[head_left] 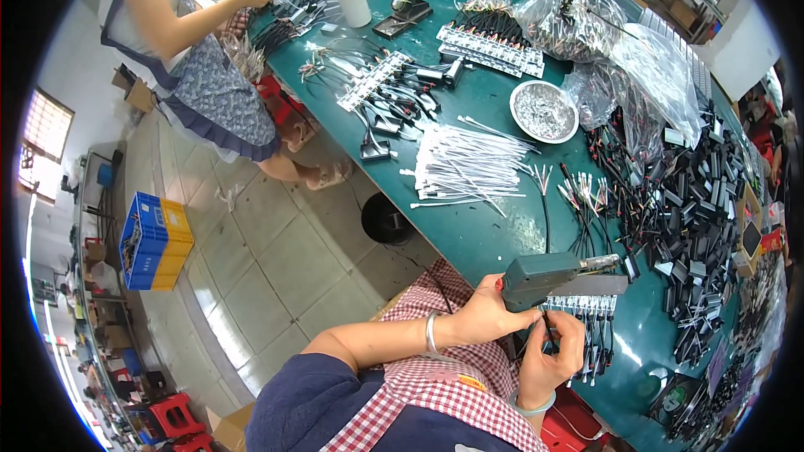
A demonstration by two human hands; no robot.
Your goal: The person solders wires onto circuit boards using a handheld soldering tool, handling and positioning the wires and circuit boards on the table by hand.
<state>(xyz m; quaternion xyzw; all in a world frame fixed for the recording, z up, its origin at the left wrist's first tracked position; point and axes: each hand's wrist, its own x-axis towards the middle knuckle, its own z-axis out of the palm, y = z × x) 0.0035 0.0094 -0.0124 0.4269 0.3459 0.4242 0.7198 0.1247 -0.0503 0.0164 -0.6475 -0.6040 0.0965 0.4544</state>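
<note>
My left hand (488,311) grips the handle of a grey-green pistol-shaped power tool (553,274) whose metal tip points right over the green table's near edge. Just below it, my right hand (548,353) pinches a thin black wire (546,325) and holds it up under the tool. Beside my right hand lies a row of short wired black connectors (591,318) on the table. A silver bangle sits on my left wrist and a pale green one on my right wrist.
A green table (490,234) carries a bundle of white cable ties (469,166), a metal bowl of small parts (543,111), a heap of black plastic housings (699,218) and clear bags (636,59). Another person (180,42) works at the far left end. A blue crate (153,241) stands on the tiled floor.
</note>
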